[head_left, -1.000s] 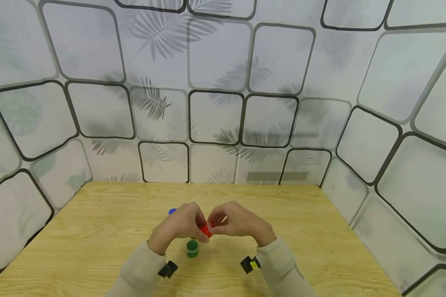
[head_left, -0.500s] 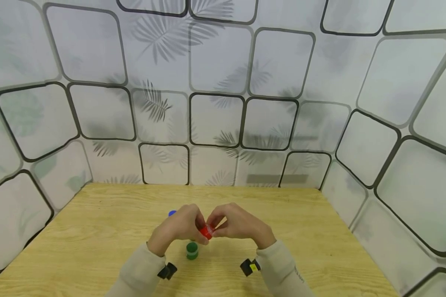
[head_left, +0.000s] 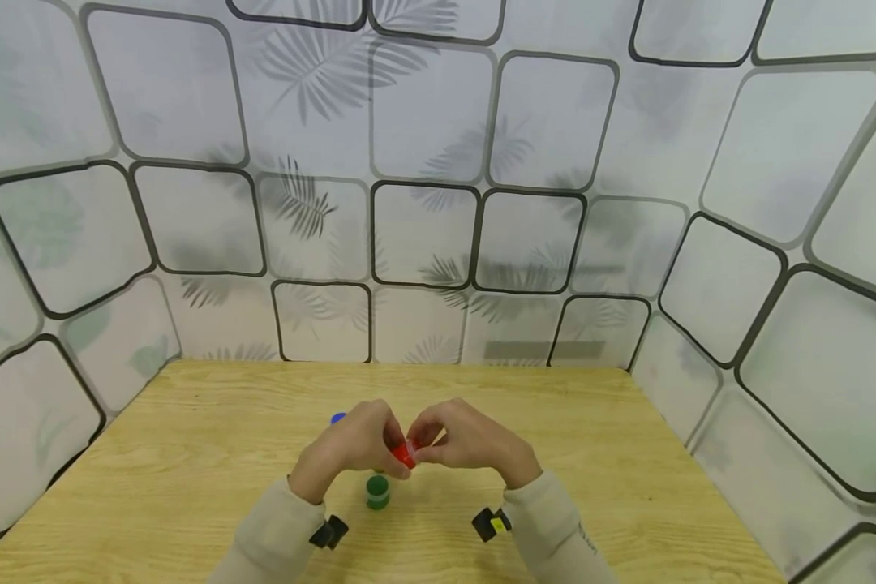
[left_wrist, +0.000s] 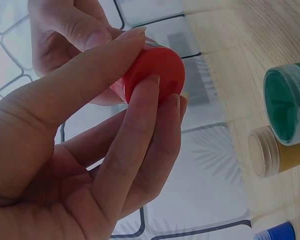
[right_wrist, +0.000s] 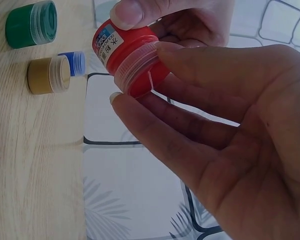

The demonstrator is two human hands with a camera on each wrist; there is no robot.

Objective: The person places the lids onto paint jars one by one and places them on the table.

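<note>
A small red paint jar (head_left: 405, 456) with a clear ribbed lid (right_wrist: 136, 66) is held tilted above the table between both hands. My left hand (head_left: 358, 442) grips the jar body, fingertips against its round red base in the left wrist view. From the other side my right hand (head_left: 467, 434) pinches the lid between thumb and fingers. White lettering paper, a label (right_wrist: 109, 47), wraps the jar's side. On the table below stands a green paint jar (head_left: 377, 491), close to the left wrist.
A yellow-ochre jar (right_wrist: 42, 76) and a blue jar (right_wrist: 75, 63) stand near the green one in the right wrist view. Beneath them is a wood-grain table (head_left: 591, 470). A patterned curtain-like wall (head_left: 423, 235) rises behind its far edge and along both sides.
Both hands stay in nearly the same place around the red jar. The right fingers shift slightly at the lid, and the jar's visible angle changes a little. The other jars stay put.
</note>
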